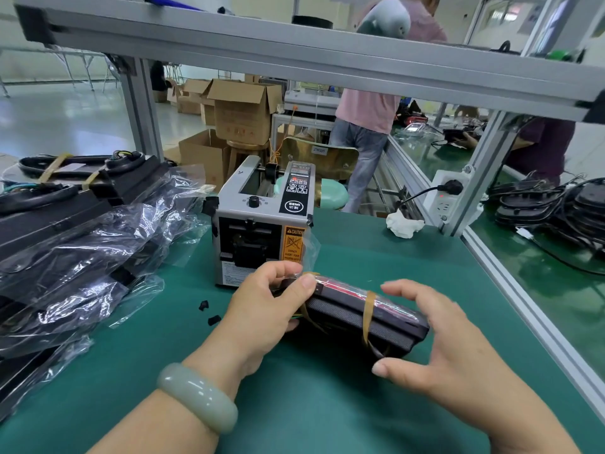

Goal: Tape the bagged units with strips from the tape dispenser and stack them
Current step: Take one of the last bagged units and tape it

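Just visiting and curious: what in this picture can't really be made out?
Head view:
Underside of the bagged unit: hidden by its own body and the left hand.
Grip of the right hand: blurred, unclear.
Size of the pile of bagged units: cut by the left edge, glare.
Label print on the tape dispenser: too small.

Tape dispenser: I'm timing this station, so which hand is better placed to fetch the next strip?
Probably the right hand: its fingers hover loosely over one end of the bagged unit, while the left hand grips the other end, steadying it just before the tape dispenser.
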`<state>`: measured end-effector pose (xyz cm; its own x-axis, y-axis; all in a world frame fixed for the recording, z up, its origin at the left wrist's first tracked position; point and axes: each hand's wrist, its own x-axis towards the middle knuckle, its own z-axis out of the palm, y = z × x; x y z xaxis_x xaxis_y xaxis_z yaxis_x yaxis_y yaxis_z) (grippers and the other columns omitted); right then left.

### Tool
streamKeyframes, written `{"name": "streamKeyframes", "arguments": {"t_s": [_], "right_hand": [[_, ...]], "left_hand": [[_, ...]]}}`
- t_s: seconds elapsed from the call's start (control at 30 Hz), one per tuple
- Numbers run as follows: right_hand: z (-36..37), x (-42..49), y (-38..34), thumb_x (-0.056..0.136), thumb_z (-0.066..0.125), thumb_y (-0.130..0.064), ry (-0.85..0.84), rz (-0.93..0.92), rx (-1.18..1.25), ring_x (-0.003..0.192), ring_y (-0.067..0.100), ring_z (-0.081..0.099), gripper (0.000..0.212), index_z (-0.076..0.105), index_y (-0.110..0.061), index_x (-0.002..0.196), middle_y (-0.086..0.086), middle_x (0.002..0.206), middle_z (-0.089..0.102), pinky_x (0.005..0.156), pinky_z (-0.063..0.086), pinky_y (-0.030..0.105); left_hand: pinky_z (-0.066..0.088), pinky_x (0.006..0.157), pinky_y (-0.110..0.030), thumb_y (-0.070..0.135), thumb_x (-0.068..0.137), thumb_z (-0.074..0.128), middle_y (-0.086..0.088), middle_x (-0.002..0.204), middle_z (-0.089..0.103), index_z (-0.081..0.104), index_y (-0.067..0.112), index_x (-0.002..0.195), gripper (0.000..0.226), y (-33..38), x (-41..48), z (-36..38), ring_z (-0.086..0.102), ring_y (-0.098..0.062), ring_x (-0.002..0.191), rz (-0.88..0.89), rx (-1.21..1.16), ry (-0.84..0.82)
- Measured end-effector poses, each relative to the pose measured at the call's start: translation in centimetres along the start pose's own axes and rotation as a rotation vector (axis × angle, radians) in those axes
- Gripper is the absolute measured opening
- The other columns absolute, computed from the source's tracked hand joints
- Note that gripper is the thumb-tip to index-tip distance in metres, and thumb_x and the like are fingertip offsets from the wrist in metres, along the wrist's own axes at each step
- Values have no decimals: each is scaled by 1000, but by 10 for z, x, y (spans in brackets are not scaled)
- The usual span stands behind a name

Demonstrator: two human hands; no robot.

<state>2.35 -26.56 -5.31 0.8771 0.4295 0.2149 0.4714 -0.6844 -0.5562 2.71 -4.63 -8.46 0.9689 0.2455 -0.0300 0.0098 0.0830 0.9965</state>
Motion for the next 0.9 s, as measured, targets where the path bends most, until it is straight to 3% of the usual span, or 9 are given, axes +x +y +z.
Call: {"name": "streamKeyframes", "arguments": {"t_s": [0.13, 0.23, 0.3, 0.37, 0.43, 0.53, 0.63, 0.9], "right_hand": [[2, 2, -3, 46, 79, -47, -13, -17, 169, 110, -7, 51, 71, 48, -50, 110, -35, 116, 51, 88, 35, 3], [1, 1, -8, 47, 84, -32, 91, -85, 287, 89, -1, 64, 54, 62, -41, 96, -22, 98, 68, 74, 41, 3], [-1, 1, -9, 44, 84, -38, 186, -93, 346, 84, -4, 65, 52, 66, -38, 93, -24, 92, 70, 72, 41, 1], [-2, 0, -10, 41, 78, -48, 298, -68, 367, 79, -5, 65, 52, 67, -37, 90, -25, 87, 70, 68, 41, 0], [0, 1, -11, 38, 78, -50, 411, -23, 377, 72, -2, 65, 49, 70, -37, 85, -24, 80, 70, 63, 43, 2], [5, 2, -15, 35, 75, -58, 500, 4, 295, 73, 3, 65, 60, 64, -48, 93, -23, 82, 68, 63, 46, 6], [8, 4, -17, 36, 73, -60, 468, -17, 274, 73, 5, 64, 58, 61, -45, 91, -21, 83, 67, 61, 44, 6], [8, 5, -14, 41, 74, -55, 494, -39, 331, 65, 1, 63, 49, 62, -41, 87, -19, 75, 67, 55, 42, 4]], "left_hand": [[54, 66, -24, 24, 87, 64, 10, 86, 65, 65, 28, 96, 9, 1, -2, -3, 63, 4, 67, -27, -51, -25], [54, 75, -33, 34, 93, 53, 11, 103, 65, 63, 35, 106, 16, 1, -7, -7, 64, 1, 88, -72, -62, -66], [50, 82, -41, 45, 92, 48, 21, 111, 61, 61, 44, 110, 22, 5, -10, -11, 56, -4, 101, -109, -85, -63], [47, 81, -38, 45, 91, 52, 25, 106, 59, 61, 46, 108, 19, 9, -8, -16, 51, 3, 95, -56, -36, 38], [50, 82, -35, 32, 90, 60, 16, 97, 64, 64, 34, 106, 16, 14, 0, -22, 57, 1, 87, 18, 80, 204], [50, 63, -27, 21, 92, 58, 3, 86, 68, 65, 23, 92, 7, 26, 10, -32, 64, -10, 72, 27, 50, 335], [47, 52, -20, 19, 93, 57, -1, 78, 68, 62, 21, 84, 11, 32, 22, -39, 63, -8, 58, -35, 7, 395], [43, 36, -14, 21, 91, 62, 1, 55, 68, 58, 14, 84, 11, 34, 39, -38, 59, -2, 39, -258, -154, 360]]}}
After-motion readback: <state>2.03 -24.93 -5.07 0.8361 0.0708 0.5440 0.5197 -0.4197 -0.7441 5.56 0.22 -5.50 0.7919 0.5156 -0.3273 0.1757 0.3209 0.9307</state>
